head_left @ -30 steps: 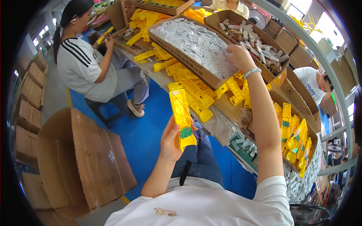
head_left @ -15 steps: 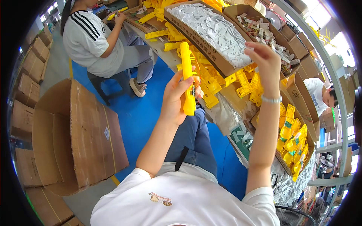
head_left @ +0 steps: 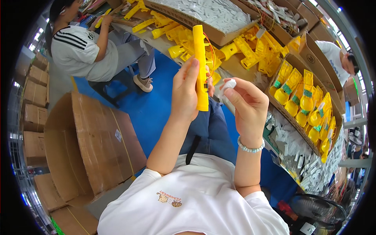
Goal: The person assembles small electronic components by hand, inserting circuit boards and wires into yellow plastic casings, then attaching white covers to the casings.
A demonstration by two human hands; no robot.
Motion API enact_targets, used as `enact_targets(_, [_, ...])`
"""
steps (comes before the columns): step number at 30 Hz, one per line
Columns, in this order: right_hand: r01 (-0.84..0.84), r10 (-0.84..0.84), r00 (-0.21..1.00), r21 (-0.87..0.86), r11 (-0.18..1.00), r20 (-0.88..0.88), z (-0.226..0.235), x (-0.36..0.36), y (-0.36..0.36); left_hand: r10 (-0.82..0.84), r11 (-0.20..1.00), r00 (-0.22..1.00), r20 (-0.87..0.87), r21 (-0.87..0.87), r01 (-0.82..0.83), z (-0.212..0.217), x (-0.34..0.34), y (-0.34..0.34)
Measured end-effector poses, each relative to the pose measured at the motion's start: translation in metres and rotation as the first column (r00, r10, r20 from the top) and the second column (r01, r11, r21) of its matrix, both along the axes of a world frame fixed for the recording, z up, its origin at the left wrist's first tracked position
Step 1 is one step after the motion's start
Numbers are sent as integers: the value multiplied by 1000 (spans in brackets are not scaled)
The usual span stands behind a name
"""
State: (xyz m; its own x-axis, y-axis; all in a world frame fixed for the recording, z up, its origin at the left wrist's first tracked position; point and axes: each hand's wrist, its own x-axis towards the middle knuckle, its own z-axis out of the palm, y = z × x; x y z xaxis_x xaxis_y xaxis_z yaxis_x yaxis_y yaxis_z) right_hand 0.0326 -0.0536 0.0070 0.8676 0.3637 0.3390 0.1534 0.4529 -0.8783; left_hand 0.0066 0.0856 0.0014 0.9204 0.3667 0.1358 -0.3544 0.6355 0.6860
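Observation:
My left hand [head_left: 187,88] grips a long yellow plastic housing [head_left: 201,70], held upright in front of me. Thin red and yellow wires [head_left: 212,51] loop out of its right side, and small dark parts show along that edge. Between the thumb and fingers of my right hand [head_left: 248,103] is a small white plastic piece [head_left: 230,84], just right of the housing and apart from it. The fingertips behind the housing are mostly hidden.
A carton of white pieces [head_left: 203,15] stands on the bench beyond loose yellow housings [head_left: 258,49]. To the right, another carton [head_left: 282,100] holds assembled yellow units. A large open carton [head_left: 105,137] is at left. One person [head_left: 84,51] sits at far left; another [head_left: 335,60] is at right.
My right hand has come back from the carton of white pieces toward the housing, now with a white piece in its fingers. My left hand still holds the housing; the view has shifted.

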Motion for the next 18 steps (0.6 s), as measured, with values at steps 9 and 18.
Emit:
enact_targets(9, [62, -58, 997, -87, 994, 40, 8, -3, -15, 1, 976, 998, -69, 219, 14, 12, -3, -27])
enact_targets(18, [75, -87, 994, -183, 980, -62, 8, -2, -26, 3, 945, 995, -100, 326, 30, 2, 5, -36])
